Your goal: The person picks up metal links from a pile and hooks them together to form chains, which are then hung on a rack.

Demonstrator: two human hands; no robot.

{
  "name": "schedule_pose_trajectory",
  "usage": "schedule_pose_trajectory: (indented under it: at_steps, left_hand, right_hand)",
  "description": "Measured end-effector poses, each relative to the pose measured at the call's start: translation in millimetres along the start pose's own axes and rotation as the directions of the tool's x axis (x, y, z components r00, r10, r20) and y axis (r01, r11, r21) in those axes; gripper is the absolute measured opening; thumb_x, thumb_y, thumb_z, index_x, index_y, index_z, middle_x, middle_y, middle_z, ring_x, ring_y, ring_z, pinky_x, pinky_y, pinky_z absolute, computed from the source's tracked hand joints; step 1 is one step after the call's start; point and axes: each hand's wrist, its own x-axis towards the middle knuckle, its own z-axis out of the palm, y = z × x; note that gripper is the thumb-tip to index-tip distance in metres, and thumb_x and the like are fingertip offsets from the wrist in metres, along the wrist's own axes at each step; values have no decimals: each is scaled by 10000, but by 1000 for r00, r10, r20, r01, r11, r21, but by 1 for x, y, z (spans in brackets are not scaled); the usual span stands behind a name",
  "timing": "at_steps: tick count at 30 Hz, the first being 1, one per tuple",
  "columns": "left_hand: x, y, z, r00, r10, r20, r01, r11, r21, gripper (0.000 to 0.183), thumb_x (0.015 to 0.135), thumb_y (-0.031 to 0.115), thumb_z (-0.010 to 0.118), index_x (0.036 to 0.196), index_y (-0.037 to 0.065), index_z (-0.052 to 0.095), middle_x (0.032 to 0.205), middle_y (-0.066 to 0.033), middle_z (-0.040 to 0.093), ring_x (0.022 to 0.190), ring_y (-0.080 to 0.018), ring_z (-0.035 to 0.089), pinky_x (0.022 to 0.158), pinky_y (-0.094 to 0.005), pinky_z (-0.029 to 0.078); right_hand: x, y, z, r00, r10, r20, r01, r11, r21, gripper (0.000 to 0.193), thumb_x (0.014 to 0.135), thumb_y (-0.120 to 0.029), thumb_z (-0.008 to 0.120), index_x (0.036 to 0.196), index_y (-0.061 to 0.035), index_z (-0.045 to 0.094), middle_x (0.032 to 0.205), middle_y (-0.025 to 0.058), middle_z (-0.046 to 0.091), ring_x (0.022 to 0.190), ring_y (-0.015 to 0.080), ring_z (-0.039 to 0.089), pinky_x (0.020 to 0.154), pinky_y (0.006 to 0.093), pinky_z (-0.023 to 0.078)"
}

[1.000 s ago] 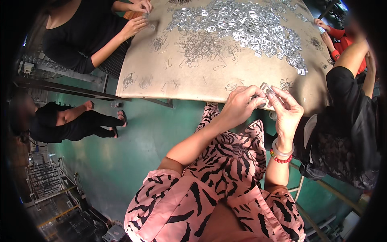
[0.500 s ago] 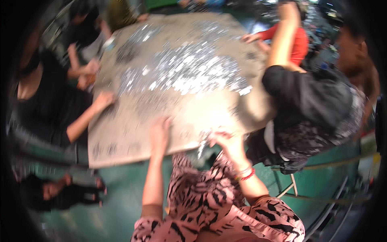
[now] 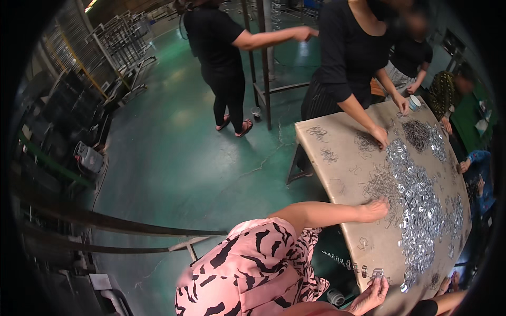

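Head view — right hand (image 3: 372, 297) pinches 1 metal buckle (image 3: 377, 272); left hand (image 3: 373, 210), curled, at wire hooks (image 3: 380, 182) — hold unclear.

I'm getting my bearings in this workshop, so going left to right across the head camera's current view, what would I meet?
Grey cylinder → pink-and-black patterned shirt → your left hand → main heap of silver buckles → co-worker's blue sleeve.

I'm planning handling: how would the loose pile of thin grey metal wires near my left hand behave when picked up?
The loose pile of thin grey metal wires would likely tangle, since its pieces overlap. Being slender, each probably weighs little.
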Motion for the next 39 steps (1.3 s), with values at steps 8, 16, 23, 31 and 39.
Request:
schedule_pose_trajectory:
  at_steps: [8, 16, 23, 31, 39]
  left_hand:
    - [-3, 68, -102, 997, 82, -5, -54, 607, -793, 177, 821, 128, 572, 889, -36, 562, 875, -203, 583, 820, -277, 599, 650, -393, 457]
    - [-48, 112, -109, 970, 227, -89, -193, 492, -849, 158, 817, 178, 601, 885, 36, 620, 1010, -145, 544, 1002, -290, 510, 869, -368, 416]
    - [-49, 140, -118, 954, 245, -173, -295, 655, -696, 110, 772, 67, 632, 870, 24, 605, 1018, -117, 546, 967, -272, 521, 840, -348, 412]
    - [-34, 166, -146, 946, 282, -160, -285, 488, -825, 93, 763, 54, 655, 846, 22, 629, 1001, -96, 563, 946, -234, 545, 803, -323, 440]
    - [7, 172, -154, 904, 285, -319, -369, 145, -918, 106, 801, 56, 627, 892, 5, 643, 970, -100, 606, 922, -242, 568, 779, -328, 465]
  right_hand:
    - [52, 43, -36, 997, 7, 81, -21, 985, 173, 238, 779, 32, 608, 1007, 75, 559, 882, 111, 612, 743, 145, 568, 653, 229, 451]
    - [51, 17, -10, 999, 21, 41, -30, 971, 238, 225, 757, 0, 667, 959, 71, 596, 885, 128, 644, 772, 155, 621, 694, 244, 504]
    - [47, 38, -35, 995, -45, 86, 14, 943, 334, 154, 789, 52, 633, 942, 51, 615, 884, 86, 633, 772, 122, 617, 650, 232, 534]
    - [25, 2, -55, 975, -217, 40, 214, 974, 76, 146, 784, 53, 640, 930, 54, 640, 857, 56, 631, 699, 69, 571, 610, 176, 457]
    - [36, -57, -78, 973, -230, -21, 227, 937, 264, 95, 733, 86, 649, 821, 54, 635, 750, 101, 602, 582, 131, 515, 514, 228, 408]
